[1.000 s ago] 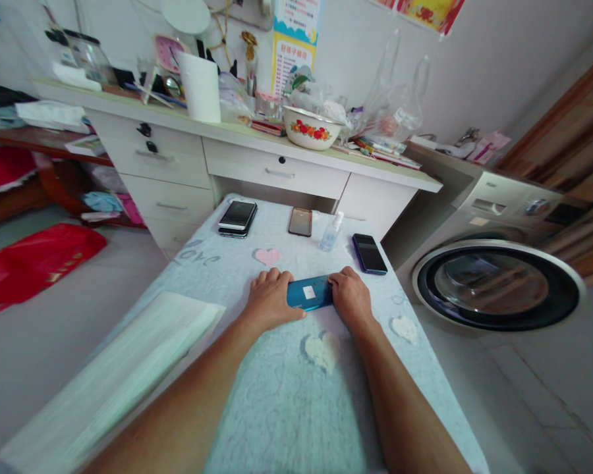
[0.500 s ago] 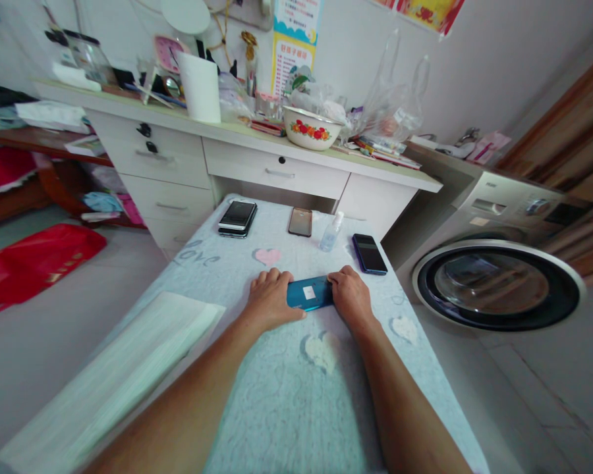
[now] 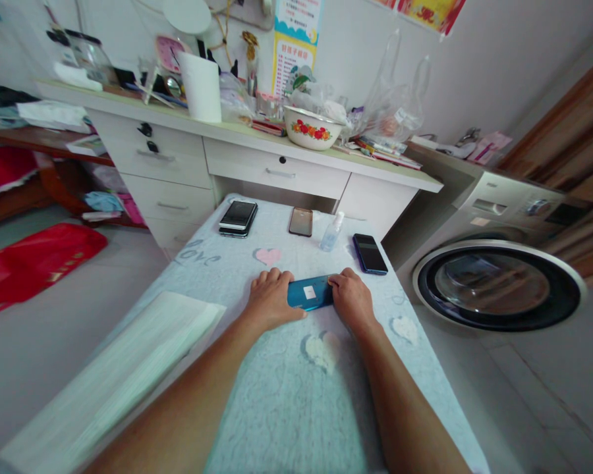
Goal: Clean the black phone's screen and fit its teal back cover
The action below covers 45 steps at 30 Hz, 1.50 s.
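Observation:
A blue smartphone [image 3: 321, 291] lies sideways between my hands, its back with a small white label facing up. My left hand [image 3: 271, 299] grips its left end, thumb along the near edge and fingers over the far side. At the other end, my right hand [image 3: 352, 296] is closed on the phone, with the thumb by the upper corner. Beyond them on the cloth stand a clear spray bottle [image 3: 331, 232] and a brownish phone case [image 3: 300, 222]. To the right rests a dark phone [image 3: 370, 254]; stacked phones [image 3: 238, 218] sit at the far left.
A folded whitish cloth [image 3: 123, 375] lies along the left of the cloth-covered table [image 3: 286, 401]. Behind is a white desk [image 3: 271, 168] holding a paper roll [image 3: 200, 89] and a flowered bowl [image 3: 312, 127]. At right stands a washing machine [image 3: 499, 204]; a red bag [image 3: 44, 266] is on the floor.

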Tool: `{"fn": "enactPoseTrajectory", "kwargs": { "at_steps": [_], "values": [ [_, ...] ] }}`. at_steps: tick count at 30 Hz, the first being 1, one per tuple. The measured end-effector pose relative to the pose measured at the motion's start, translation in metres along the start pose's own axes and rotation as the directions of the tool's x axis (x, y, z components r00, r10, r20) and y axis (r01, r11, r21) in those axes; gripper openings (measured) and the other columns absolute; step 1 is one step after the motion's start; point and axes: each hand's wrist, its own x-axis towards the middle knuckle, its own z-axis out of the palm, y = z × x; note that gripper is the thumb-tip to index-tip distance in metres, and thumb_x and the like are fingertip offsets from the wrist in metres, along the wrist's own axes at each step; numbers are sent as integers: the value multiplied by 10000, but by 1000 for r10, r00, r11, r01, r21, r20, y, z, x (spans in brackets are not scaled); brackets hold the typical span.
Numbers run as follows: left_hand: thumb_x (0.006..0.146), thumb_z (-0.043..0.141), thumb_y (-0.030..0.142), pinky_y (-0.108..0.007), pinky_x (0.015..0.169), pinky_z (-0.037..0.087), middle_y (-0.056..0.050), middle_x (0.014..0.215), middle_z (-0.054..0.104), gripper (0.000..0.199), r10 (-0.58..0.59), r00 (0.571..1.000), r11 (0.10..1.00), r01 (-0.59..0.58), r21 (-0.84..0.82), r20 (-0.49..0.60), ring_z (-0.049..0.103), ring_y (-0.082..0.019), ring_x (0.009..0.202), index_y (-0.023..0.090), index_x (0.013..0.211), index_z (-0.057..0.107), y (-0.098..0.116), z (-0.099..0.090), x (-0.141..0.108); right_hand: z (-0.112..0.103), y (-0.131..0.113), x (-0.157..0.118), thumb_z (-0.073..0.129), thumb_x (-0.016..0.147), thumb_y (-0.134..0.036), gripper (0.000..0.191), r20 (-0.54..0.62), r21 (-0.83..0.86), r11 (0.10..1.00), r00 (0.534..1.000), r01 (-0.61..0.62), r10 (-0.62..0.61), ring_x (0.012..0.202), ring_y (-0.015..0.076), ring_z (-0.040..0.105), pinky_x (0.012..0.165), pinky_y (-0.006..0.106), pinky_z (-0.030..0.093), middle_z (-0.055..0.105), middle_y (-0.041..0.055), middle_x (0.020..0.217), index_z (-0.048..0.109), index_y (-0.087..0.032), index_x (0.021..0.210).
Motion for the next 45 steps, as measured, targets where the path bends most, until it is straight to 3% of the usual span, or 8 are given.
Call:
{"fn": "enactPoseTrajectory", "kwargs": {
  "at_steps": [25, 45],
  "values": [
    [550, 694, 609, -431, 929, 398, -76, 1165, 531, 717, 14, 1000, 1000, -14, 13, -11, 475, -307, 1114, 270, 1156, 519, -3, 4, 1, 9, 9, 15, 417, 979, -255, 316, -54, 9, 999, 998, -32, 33, 952, 169, 571, 773, 243, 384, 609, 66, 1041, 721, -249, 1064],
    [541, 697, 612, -433, 923, 396, -77, 1159, 530, 726, 22, 999, 1000, -21, 1, -26, 478, -304, 1103, 273, 1160, 526, -5, 6, 2, 6, 7, 8, 420, 972, -235, 313, -55, 4, 1000, 998, -25, 25, 896, 161, 566, 734, 250, 359, 612, 58, 992, 732, -242, 997]
  ]
}}
